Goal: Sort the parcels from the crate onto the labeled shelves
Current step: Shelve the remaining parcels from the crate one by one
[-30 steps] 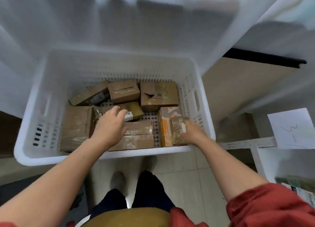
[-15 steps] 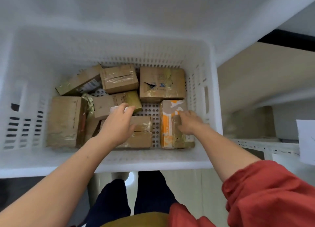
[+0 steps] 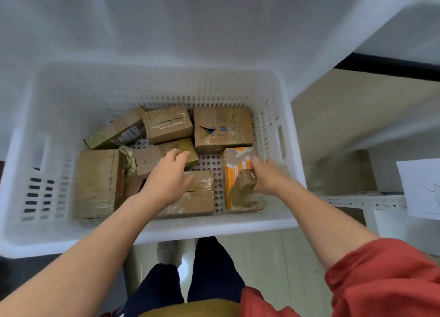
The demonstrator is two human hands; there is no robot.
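Observation:
A white slatted crate (image 3: 166, 231) in front of me holds several taped cardboard parcels. My left hand (image 3: 166, 176) hovers over the middle parcels, fingers straight and spread, their tips above an olive-green parcel (image 3: 188, 147) and the palm over a flat brown box (image 3: 197, 197). It holds nothing. My right hand (image 3: 267, 176) grips a small tape-wrapped brown parcel (image 3: 241, 190), which sits tilted on an orange-and-white box (image 3: 234, 164) at the crate's right side.
A large brown box (image 3: 97, 181) stands at the crate's left, and more boxes (image 3: 221, 128) line its far wall. To the right is a white metal shelf rail (image 3: 357, 201) with a paper label (image 3: 421, 188). My legs and the tiled floor show below.
My left hand has flattened and spread its fingers over the middle parcels. My right hand has closed on the small brown parcel and tipped it up on the orange box. The view has pulled back.

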